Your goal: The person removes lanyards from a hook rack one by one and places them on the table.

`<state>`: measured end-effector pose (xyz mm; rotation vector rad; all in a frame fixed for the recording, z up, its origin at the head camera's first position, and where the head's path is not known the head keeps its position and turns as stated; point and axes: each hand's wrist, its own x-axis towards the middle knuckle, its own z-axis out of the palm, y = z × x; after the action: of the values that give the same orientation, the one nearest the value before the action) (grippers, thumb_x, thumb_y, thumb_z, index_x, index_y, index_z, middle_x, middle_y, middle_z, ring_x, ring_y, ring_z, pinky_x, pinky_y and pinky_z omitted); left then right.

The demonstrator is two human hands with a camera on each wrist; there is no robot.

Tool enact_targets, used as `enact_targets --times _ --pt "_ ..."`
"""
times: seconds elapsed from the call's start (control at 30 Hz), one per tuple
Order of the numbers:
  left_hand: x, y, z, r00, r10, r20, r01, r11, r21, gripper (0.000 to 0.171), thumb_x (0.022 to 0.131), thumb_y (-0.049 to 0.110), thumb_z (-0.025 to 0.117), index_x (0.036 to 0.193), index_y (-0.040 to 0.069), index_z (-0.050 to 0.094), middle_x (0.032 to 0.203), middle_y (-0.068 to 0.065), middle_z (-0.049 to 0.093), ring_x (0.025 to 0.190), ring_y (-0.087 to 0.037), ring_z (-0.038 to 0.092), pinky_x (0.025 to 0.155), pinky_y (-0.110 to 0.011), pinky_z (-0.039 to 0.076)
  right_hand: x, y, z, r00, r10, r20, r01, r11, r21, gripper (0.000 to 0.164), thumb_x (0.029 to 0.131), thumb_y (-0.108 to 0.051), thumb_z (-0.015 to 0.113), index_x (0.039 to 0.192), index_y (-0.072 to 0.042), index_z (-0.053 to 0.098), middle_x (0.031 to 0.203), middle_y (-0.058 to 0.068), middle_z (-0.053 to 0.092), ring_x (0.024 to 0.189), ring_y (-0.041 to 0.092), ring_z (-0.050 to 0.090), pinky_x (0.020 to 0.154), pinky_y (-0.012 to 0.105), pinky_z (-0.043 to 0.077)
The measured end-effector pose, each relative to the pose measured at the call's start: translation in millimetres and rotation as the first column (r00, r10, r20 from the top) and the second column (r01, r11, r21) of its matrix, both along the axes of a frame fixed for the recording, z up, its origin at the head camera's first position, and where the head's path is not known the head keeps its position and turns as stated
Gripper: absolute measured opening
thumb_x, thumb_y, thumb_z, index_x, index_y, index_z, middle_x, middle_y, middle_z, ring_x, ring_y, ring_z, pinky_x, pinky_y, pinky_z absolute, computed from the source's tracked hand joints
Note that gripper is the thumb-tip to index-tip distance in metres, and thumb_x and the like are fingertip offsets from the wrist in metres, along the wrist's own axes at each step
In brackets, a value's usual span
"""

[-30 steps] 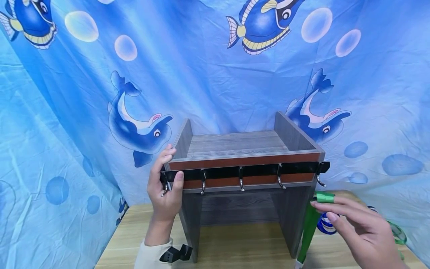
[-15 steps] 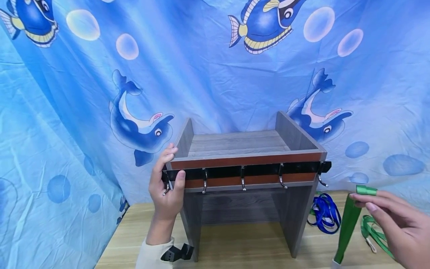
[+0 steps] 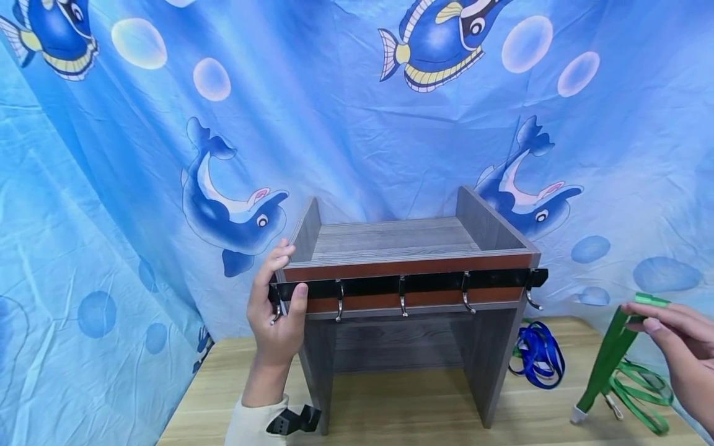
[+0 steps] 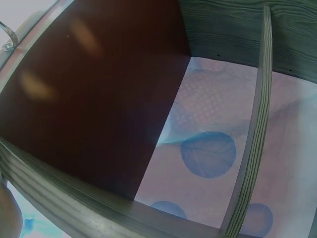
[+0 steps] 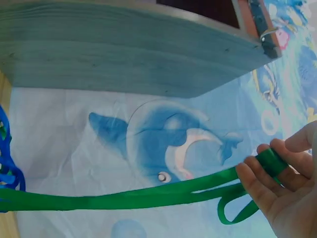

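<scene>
My left hand (image 3: 279, 310) grips the left end of a black hook rail (image 3: 368, 286), thumb in front and fingers at the shelf's side. The rail, with several silver hooks, lies across the brown front of a small grey wooden shelf (image 3: 390, 241). At the right, my right hand (image 3: 683, 347) pinches a green lanyard (image 3: 602, 362), which hangs down with its white-tipped end near the table. In the right wrist view the green lanyard (image 5: 124, 199) loops round a finger and stretches left. Only a sliver of my left hand (image 4: 9, 213) shows in the left wrist view.
A coiled blue lanyard (image 3: 540, 356) lies on the wooden table (image 3: 535, 421) right of the shelf. Another green lanyard (image 3: 641, 390) lies coiled below my right hand. A blue sea-print curtain (image 3: 357, 124) hangs behind and around.
My right hand has moved right, away from the shelf's right end, carrying the green lanyard. The blue and green coils have come into fuller view. My left hand stays on the rail.
</scene>
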<state>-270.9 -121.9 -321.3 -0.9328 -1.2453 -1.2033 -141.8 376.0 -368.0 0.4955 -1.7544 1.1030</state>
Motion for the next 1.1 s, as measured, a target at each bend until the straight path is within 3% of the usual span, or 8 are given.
enact_targets --times 0.13,0.4,0.73,0.8,0.9,0.97,1.0,1.1 --pt "-0.4 -0.7 -1.1 1.000 0.008 0.006 -0.008 1.000 -0.001 0.043 0.099 0.016 0.067 0.122 -0.019 0.056 0.141 -0.011 0.069 0.143 -0.027 0.059 0.126 -0.036 0.043 -5.7 6.5 -2.2 0.991 -0.131 -0.026 0.132 0.991 0.025 0.030 0.103 0.018 0.043 0.124 0.026 0.061 0.121 -0.022 0.069 0.111 -0.005 0.065 0.094 0.002 0.050" --pt "-0.5 -1.7 -3.3 1.000 0.013 0.022 -0.013 1.000 -0.013 0.044 0.100 0.017 0.068 0.123 -0.019 0.056 0.142 -0.012 0.068 0.144 -0.027 0.058 0.126 -0.037 0.042 -12.3 20.7 -8.8 0.976 -0.215 -0.041 0.217 0.976 0.024 0.034 0.103 0.015 0.044 0.131 0.017 0.064 0.125 -0.027 0.064 0.119 -0.010 0.060 0.095 -0.003 0.045" --pt "-1.1 -1.1 -2.4 1.000 0.007 0.018 -0.007 1.000 -0.014 0.045 0.101 0.019 0.068 0.123 -0.019 0.056 0.141 -0.012 0.068 0.144 -0.027 0.058 0.126 -0.037 0.042 -12.0 34.9 -23.3 0.897 -0.373 0.239 0.357 0.928 0.107 0.049 0.103 0.010 0.050 0.139 -0.018 0.068 0.115 -0.045 0.053 0.101 -0.025 0.049 0.078 -0.007 0.040" --pt "-1.2 -1.1 -2.3 1.000 0.002 0.018 -0.002 1.000 -0.013 0.045 0.101 0.019 0.068 0.123 -0.019 0.056 0.141 -0.012 0.069 0.144 -0.027 0.058 0.126 -0.037 0.042 -10.6 37.0 -25.6 0.833 -0.427 0.353 0.376 0.904 0.205 0.043 0.107 0.000 0.051 0.147 -0.011 0.062 0.120 -0.026 0.064 0.101 -0.020 0.051 0.075 0.001 0.048" --pt "-1.3 -1.4 -2.4 1.000 -0.004 0.021 0.004 1.000 -0.009 0.045 0.100 0.018 0.068 0.123 -0.019 0.056 0.141 -0.011 0.069 0.144 -0.027 0.058 0.126 -0.037 0.042 -10.0 41.6 -25.6 0.667 -0.525 0.528 0.343 0.846 0.409 0.047 0.111 -0.017 0.050 0.146 0.014 0.051 0.129 0.022 0.066 0.104 0.018 0.066 0.081 0.037 0.061" --pt "-1.3 -1.7 -2.4 1.000 -0.002 0.026 0.003 1.000 -0.008 0.045 0.100 0.018 0.068 0.123 -0.019 0.056 0.142 -0.011 0.069 0.144 -0.028 0.058 0.126 -0.036 0.042 -11.3 45.9 -24.7 0.552 -0.560 0.618 0.248 0.818 0.520 0.058 0.113 -0.028 0.047 0.143 0.022 0.046 0.133 0.052 0.047 0.106 0.051 0.062 0.080 0.060 0.056" --pt "-1.3 -1.8 -2.4 1.000 -0.001 0.028 0.001 1.000 -0.009 0.045 0.100 0.018 0.068 0.123 -0.019 0.056 0.142 -0.011 0.068 0.144 -0.028 0.058 0.126 -0.036 0.042 -12.5 48.7 -24.8 0.502 -0.566 0.653 0.193 0.810 0.554 0.063 0.114 -0.032 0.045 0.143 0.024 0.044 0.135 0.054 0.045 0.107 0.066 0.055 0.078 0.067 0.053" --pt "-1.2 -2.1 -2.2 0.999 0.005 0.032 -0.004 1.000 -0.014 0.045 0.100 0.018 0.068 0.123 -0.019 0.056 0.142 -0.011 0.068 0.144 -0.028 0.058 0.126 -0.036 0.042 -17.7 57.9 -29.0 0.392 -0.551 0.737 0.038 0.810 0.585 0.073 0.114 -0.041 0.042 0.139 0.028 0.044 0.134 0.054 0.048 0.105 0.064 0.062 0.077 0.062 0.057"
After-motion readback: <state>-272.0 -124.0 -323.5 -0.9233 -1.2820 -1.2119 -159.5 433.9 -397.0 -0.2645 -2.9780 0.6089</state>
